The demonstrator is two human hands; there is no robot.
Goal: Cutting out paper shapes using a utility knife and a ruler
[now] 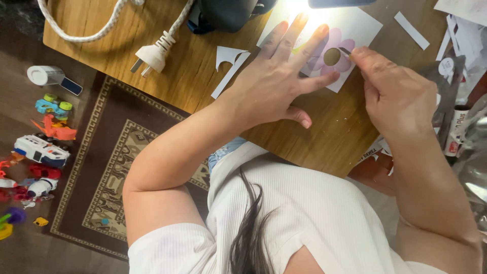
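**Purple paper flower under two hands on a wooden table**

Purple petals printed on a white paper sheet [355, 30] form a flower with a round olive-brown centre [332, 56], lying near the far edge of the light brown wooden table [324, 137]. The left hand [276, 83] lies flat on the sheet with fingers spread wide, pressing it down; its fingertips reach over the left petals and its thumb rests on the bare wood. The right hand [398, 94] is closed in a narrow pinch, thumb and forefinger meeting just beside the flower's centre on a small dark tip; what the tip belongs to cannot be told.

Left of the spread hand lie white paper offcuts [228, 63], one pointed, one a thin strip. Farther left is a white power plug [151, 55] on a braided white cord [114, 18]. Another white paper strip [411, 30] lies right of the sheet, and a glue stick [454, 132] sits behind the right hand at the table's edge. Below the table, a brown patterned rug [106, 167] covers the floor, with colourful plastic toys [43, 147] scattered beside it.
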